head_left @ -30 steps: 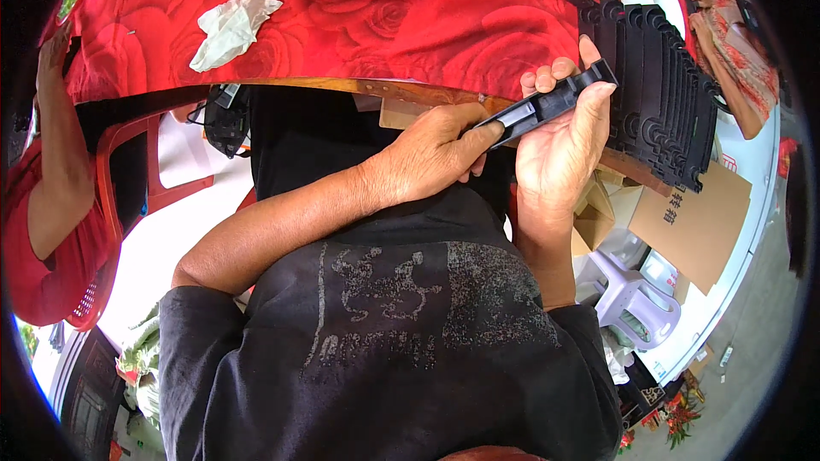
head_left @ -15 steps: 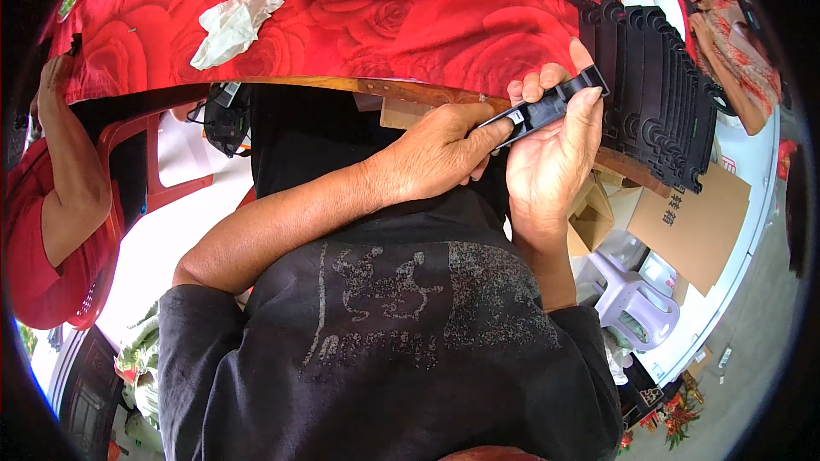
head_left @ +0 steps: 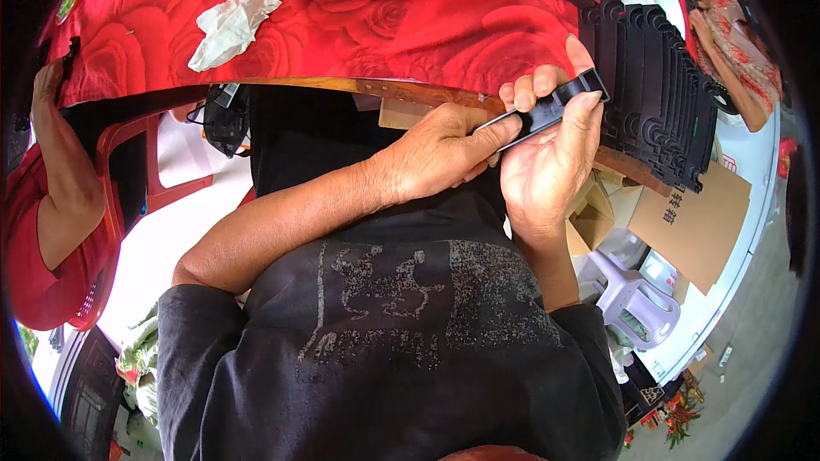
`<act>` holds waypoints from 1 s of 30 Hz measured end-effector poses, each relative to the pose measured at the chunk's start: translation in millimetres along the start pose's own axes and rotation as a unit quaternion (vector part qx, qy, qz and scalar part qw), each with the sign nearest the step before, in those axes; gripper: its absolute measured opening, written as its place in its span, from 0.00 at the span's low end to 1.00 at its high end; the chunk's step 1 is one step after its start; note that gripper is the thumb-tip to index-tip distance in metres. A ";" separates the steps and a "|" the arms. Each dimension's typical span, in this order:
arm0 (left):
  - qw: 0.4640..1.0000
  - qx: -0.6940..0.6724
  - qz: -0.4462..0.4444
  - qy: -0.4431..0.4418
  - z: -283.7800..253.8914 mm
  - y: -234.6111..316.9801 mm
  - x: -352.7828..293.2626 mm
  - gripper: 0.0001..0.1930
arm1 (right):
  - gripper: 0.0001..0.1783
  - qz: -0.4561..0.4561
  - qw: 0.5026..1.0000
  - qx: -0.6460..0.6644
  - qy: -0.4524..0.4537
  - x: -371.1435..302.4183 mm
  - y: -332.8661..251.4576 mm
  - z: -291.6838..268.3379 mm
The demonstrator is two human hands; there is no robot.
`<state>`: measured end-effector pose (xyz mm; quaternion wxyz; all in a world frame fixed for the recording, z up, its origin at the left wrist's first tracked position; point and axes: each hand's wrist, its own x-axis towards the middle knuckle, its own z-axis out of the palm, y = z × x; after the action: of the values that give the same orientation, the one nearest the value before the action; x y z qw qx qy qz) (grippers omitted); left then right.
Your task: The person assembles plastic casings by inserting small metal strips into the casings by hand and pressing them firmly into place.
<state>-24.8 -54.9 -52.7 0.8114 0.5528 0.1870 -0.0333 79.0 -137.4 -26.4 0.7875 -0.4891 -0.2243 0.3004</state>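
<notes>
Both hands grip one black plastic strip just below the table edge. The right hand wraps its far end, thumb on top; the left hand pinches the near end, fingers curled shut. A stack of what look like similar black parts stands just right of the right hand. Crumpled tissue lies well left.
</notes>
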 end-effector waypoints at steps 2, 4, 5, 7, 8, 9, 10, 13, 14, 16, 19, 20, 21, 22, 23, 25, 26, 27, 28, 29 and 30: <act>1.000 0.006 -0.001 -0.007 -0.8 -0.1 0.6 0.28 | 0.31 -0.012 1.000 -0.003 -0.024 -0.9 -0.1 -0.8; 1.000 0.011 -0.001 -0.012 -1.5 -0.5 1.1 0.28 | 0.31 -0.017 0.999 -0.004 -0.031 -1.9 -0.1 -1.6; 1.000 0.001 -0.003 -0.017 -1.5 -0.6 1.6 0.28 | 0.31 -0.021 0.999 -0.006 -0.037 -2.2 -0.1 -1.9; 1.000 -0.010 -0.005 -0.023 -1.2 -0.4 2.0 0.28 | 0.31 -0.020 0.999 0.006 -0.035 -2.3 -0.5 -1.8; 1.000 -0.006 -0.012 -0.023 -1.2 0.6 1.8 0.28 | 0.31 -0.019 0.999 0.017 -0.033 -2.3 -0.9 -1.4; 1.000 -0.003 -0.019 -0.023 -1.4 1.6 1.7 0.27 | 0.31 -0.019 0.999 0.017 -0.032 -2.6 -1.6 -0.4; 1.000 -0.003 -0.020 -0.023 -1.2 2.8 1.0 0.27 | 0.31 -0.018 0.999 0.007 -0.029 -3.2 -2.7 1.2; 0.999 0.023 -0.037 -0.004 -0.3 5.7 -2.2 0.27 | 0.31 -0.020 0.999 -0.004 -0.028 -3.3 -3.0 2.9; 0.999 0.021 -0.031 0.001 0.1 6.3 -2.6 0.27 | 0.31 -0.025 0.999 -0.006 -0.029 -3.3 -2.5 3.1; 1.000 0.019 -0.023 0.002 0.4 7.0 -2.0 0.27 | 0.31 -0.022 0.999 -0.006 -0.025 -3.7 -2.2 2.6; 0.999 0.021 -0.031 0.006 1.0 5.3 -1.7 0.27 | 0.31 -0.018 1.000 -0.010 -0.020 -4.6 -0.5 1.3; 0.999 0.026 -0.029 0.015 1.6 4.8 -1.9 0.27 | 0.31 -0.017 1.000 -0.014 -0.020 -4.8 0.2 0.8; 0.999 0.031 -0.027 0.024 2.1 4.7 -1.9 0.27 | 0.31 -0.017 1.000 -0.014 -0.020 -4.7 0.6 0.2; 0.999 0.031 -0.027 0.024 2.3 4.8 -0.9 0.27 | 0.31 -0.005 1.000 -0.009 -0.010 -4.3 1.1 -0.6; 0.999 0.032 -0.033 0.014 2.0 5.0 0.8 0.26 | 0.30 0.007 1.000 -0.003 0.000 -4.1 1.6 -1.7; 0.999 0.033 -0.039 0.007 0.0 3.2 1.7 0.25 | 0.30 0.013 1.000 0.009 0.003 -3.3 4.6 -4.9; 0.999 0.031 -0.029 0.008 -0.9 -0.3 1.8 0.26 | 0.29 0.018 1.000 0.021 0.006 -2.9 5.8 -5.7; 0.999 0.028 -0.018 0.006 -1.1 -3.1 2.2 0.26 | 0.29 0.018 1.000 0.020 0.007 -3.2 4.9 -5.4; 0.999 0.028 -0.018 0.005 -1.9 -5.2 1.0 0.26 | 0.29 0.013 1.000 0.019 0.009 -3.7 3.5 -4.6; 1.000 0.012 0.010 -0.003 -3.2 -7.2 -1.3 0.25 | 0.28 0.008 1.000 0.018 0.010 -4.0 2.7 -4.2; 0.999 -0.004 0.037 -0.010 -3.6 -8.4 -2.6 0.23 | 0.28 0.009 1.000 0.018 0.010 -3.5 3.0 -4.7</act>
<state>-30.3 -55.2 -60.4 0.8164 0.5554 0.1581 -0.0078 78.8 -141.8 -31.3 0.7957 -0.4800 -0.2069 0.3061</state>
